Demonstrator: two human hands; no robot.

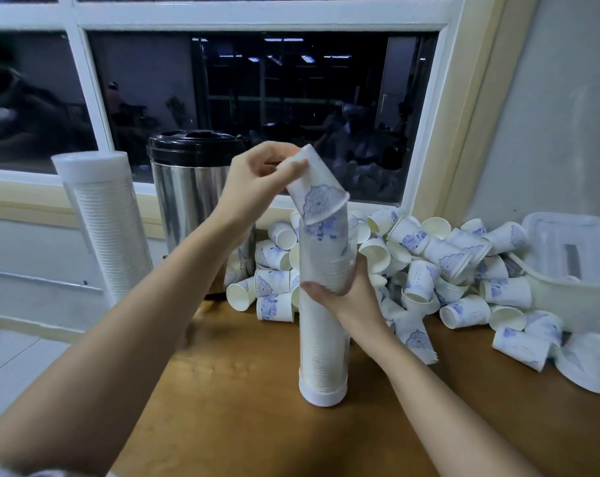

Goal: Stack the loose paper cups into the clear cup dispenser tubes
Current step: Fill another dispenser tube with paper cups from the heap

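A clear dispenser tube [322,339] stands upright on the wooden table [243,407], packed with stacked white cups nearly to its top. My right hand [346,290] grips the tube around its upper half. My left hand [257,180] pinches an upside-down paper cup [315,191] with a blue print by its base, tilted, its rim at the tube's open mouth. A heap of loose paper cups [429,270] lies behind and to the right of the tube.
A second, filled dispenser tube [105,222] with a white cap leans at the left by the window. A steel urn with a black lid [191,201] stands behind the tube. A white plastic basket and lidded box [567,266] sit at the right.
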